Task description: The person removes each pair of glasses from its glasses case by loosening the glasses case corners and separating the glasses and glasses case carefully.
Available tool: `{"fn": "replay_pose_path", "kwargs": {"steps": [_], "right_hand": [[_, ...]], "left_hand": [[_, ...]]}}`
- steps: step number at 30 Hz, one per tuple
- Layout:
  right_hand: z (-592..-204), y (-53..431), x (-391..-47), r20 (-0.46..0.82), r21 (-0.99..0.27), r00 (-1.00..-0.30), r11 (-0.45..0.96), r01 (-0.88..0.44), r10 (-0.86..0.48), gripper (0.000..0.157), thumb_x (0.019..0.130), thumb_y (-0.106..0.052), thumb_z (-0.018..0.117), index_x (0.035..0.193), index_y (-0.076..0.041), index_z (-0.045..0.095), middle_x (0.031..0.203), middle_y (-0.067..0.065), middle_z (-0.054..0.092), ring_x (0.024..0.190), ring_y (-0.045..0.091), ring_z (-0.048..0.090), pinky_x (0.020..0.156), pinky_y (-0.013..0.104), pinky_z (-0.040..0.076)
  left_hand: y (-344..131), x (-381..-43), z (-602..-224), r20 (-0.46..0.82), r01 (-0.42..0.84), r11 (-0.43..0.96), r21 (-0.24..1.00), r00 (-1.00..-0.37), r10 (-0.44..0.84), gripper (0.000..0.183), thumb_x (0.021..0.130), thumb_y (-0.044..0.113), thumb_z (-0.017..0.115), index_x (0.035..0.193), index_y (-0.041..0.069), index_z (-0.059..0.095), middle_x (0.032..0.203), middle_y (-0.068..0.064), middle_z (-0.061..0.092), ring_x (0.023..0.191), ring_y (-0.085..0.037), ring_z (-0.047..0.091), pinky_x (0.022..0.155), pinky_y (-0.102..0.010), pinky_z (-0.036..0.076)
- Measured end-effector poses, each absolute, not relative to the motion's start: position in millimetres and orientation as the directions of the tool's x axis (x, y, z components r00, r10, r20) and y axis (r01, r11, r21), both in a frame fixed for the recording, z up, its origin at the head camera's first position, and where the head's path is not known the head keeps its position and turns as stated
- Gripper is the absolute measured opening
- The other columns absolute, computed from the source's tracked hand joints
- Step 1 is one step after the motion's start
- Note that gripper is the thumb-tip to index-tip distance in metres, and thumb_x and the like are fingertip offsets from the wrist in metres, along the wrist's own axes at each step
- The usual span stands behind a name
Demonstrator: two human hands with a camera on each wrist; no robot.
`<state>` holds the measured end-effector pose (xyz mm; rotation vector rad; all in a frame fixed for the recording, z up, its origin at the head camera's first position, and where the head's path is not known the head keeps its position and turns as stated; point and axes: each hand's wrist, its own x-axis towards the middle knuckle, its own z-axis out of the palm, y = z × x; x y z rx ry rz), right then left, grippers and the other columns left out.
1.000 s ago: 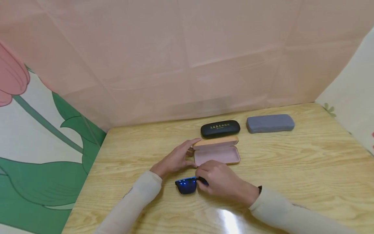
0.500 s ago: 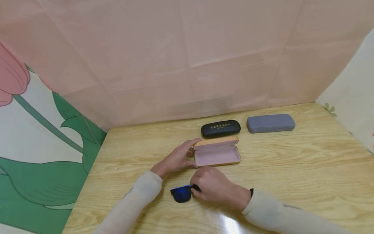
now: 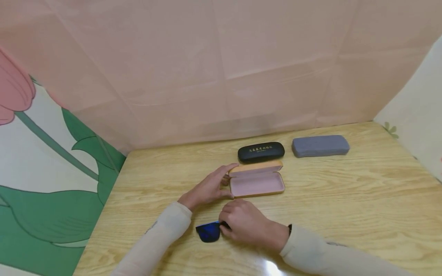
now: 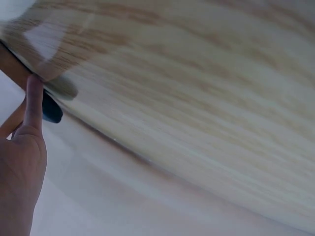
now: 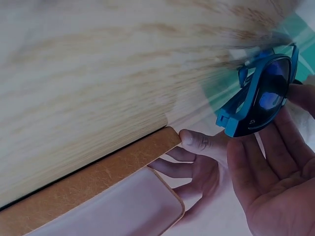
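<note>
My right hand (image 3: 243, 221) pinches a pair of sunglasses (image 3: 208, 233) by the middle, in front of the tan glasses case (image 3: 257, 184). Up close in the right wrist view, the sunglasses (image 5: 269, 93) have a blue frame and dark mirrored lenses, with thumb and fingers on either side. The glasses case stands with its lid up, its pink lining bare. At its left end my left hand (image 3: 207, 189) holds it, the thumb at the front edge and the fingers at the lid. In the left wrist view only part of the left hand (image 4: 22, 162) shows.
Behind the tan case lies a closed black glasses case (image 3: 260, 152) with gold lettering. A closed grey-blue glasses case (image 3: 320, 146) is to its right. The wooden table (image 3: 345, 214) meets a pink cloth backdrop (image 3: 221, 76) at the back.
My right hand has drawn the sunglasses toward the front left, away from the glasses case. My left hand has stayed at the case.
</note>
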<state>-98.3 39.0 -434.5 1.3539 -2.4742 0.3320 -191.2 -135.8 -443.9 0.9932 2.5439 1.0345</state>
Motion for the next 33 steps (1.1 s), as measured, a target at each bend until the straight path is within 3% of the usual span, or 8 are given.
{"fn": "replay_pose_path", "kwargs": {"steps": [7, 16, 26, 33], "right_hand": [[-435, 36, -96, 0.364, -0.038, -0.52, 0.546, -0.837, -0.773, 0.014, 0.083, -0.035, 0.074, 0.079, -0.022, 0.069, 0.083, -0.008, 0.069, 0.081, 0.009, 0.066, 0.083, 0.032, 0.055], [-433, 39, -92, 0.38, -0.047, -0.538, 0.566, -0.823, -0.752, 0.019, 0.083, -0.04, 0.074, 0.089, -0.022, 0.073, 0.096, -0.005, 0.074, 0.097, 0.014, 0.068, 0.092, 0.039, 0.054], [-433, 74, -97, 0.525, 0.047, -0.464, 0.568, -0.822, -0.714, 0.021, 0.078, -0.036, 0.081, 0.085, -0.02, 0.068, 0.091, -0.006, 0.071, 0.097, 0.017, 0.065, 0.093, 0.038, 0.05], [-436, 100, -110, 0.536, 0.055, -0.457, 0.57, -0.82, -0.709, 0.015, 0.082, -0.033, 0.074, 0.085, -0.02, 0.067, 0.092, -0.005, 0.07, 0.096, 0.017, 0.064, 0.093, 0.038, 0.049]], "left_hand": [[-137, -193, -445, 0.065, 0.525, 0.513, 0.679, -0.739, 0.67, 0.098, 0.08, 0.014, 0.083, 0.158, 0.026, 0.023, 0.147, -0.006, 0.046, 0.116, -0.022, 0.063, 0.093, -0.029, 0.056], [-137, -192, -445, 0.047, 0.511, 0.506, 0.695, -0.734, 0.677, 0.099, 0.082, 0.012, 0.082, 0.157, 0.034, 0.02, 0.146, -0.005, 0.045, 0.117, -0.021, 0.061, 0.094, -0.029, 0.056], [-133, -189, -444, 0.026, 0.499, 0.516, 0.696, -0.736, 0.677, 0.099, 0.083, 0.014, 0.081, 0.158, 0.029, 0.018, 0.146, -0.006, 0.044, 0.118, -0.022, 0.06, 0.097, -0.029, 0.054], [-133, -188, -445, 0.012, 0.482, 0.544, 0.686, -0.756, 0.655, 0.104, 0.081, 0.018, 0.084, 0.159, 0.03, 0.016, 0.145, -0.003, 0.043, 0.115, -0.017, 0.059, 0.096, -0.027, 0.053]]}}
